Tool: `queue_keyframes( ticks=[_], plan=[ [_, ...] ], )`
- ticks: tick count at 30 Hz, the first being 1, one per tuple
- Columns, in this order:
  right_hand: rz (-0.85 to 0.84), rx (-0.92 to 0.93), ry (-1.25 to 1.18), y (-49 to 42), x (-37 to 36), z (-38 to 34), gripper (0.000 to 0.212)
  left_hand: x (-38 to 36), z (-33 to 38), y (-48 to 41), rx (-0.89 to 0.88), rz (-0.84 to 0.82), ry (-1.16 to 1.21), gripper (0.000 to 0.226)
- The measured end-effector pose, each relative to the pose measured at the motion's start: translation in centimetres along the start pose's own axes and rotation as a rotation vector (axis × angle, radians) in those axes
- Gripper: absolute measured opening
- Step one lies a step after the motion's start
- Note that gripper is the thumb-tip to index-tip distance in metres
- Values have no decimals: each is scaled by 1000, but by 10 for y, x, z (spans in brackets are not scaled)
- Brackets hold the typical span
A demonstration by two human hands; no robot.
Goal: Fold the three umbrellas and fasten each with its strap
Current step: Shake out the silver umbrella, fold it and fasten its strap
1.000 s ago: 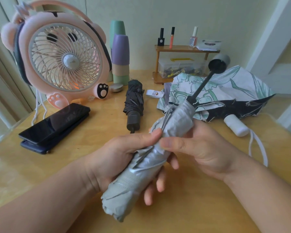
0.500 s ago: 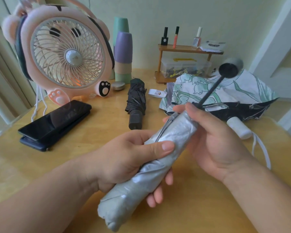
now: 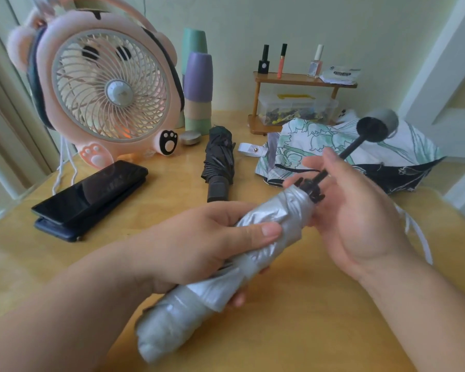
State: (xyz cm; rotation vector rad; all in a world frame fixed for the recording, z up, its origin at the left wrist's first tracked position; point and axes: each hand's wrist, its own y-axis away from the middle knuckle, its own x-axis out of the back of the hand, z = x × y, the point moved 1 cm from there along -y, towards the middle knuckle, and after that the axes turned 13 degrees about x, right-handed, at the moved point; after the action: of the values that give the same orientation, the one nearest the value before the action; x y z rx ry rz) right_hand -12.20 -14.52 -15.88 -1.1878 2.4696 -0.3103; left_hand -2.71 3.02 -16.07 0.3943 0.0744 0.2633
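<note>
A pale wooden counter [image 3: 306,331] is filling the lower view, its far edge meeting a light green wall [image 3: 360,28]. A white door frame [image 3: 440,63] is rising past the right edge.

Three umbrellas are showing. The grey umbrella [image 3: 204,299] is being held above the near middle of the counter, its canopy rolled and its black shaft pointing toward the far right corner. The left hand [image 3: 204,245] is gripping the rolled canopy, thumb pressing on top. The right hand [image 3: 355,210] is lying palm up, fingers nearly straight behind the base of the shaft, touching it rather than clasping. The dark umbrella [image 3: 219,162] is lying rolled at the centre. The flowered umbrella [image 3: 320,140] is sprawling loose by the right edge, with one white strap [image 3: 250,150] trailing from it toward the dark one.

One pink bear-shaped fan [image 3: 110,92] is standing at the far left corner. One black phone [image 3: 91,189] is resting on a dark blue case [image 3: 62,229] near the left edge. Two stacks of cups [image 3: 198,76] are standing along the far edge, with one small round tin [image 3: 190,137] just beside them. One small wooden shelf [image 3: 304,77] is sitting at the far edge, carrying three bottles [image 3: 282,60] and one packet [image 3: 338,75]. One clear box [image 3: 295,106] is sitting on its lower level.
</note>
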Motion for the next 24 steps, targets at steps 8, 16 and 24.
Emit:
queue_keyframes(
  ticks=[8, 16, 24],
  plan=[
    [158, 162, 28, -15, 15, -1, 6, 5, -1, 2, 123, -124, 107, 41],
    [123, 239, 120, -14, 0, -34, 22, -35, 56, -6, -109, 432, -518, 41],
    [-76, 609, 238, -40, -40, -182, 38, -32, 91, 3, -449, 433, -98, 29]
  ],
)
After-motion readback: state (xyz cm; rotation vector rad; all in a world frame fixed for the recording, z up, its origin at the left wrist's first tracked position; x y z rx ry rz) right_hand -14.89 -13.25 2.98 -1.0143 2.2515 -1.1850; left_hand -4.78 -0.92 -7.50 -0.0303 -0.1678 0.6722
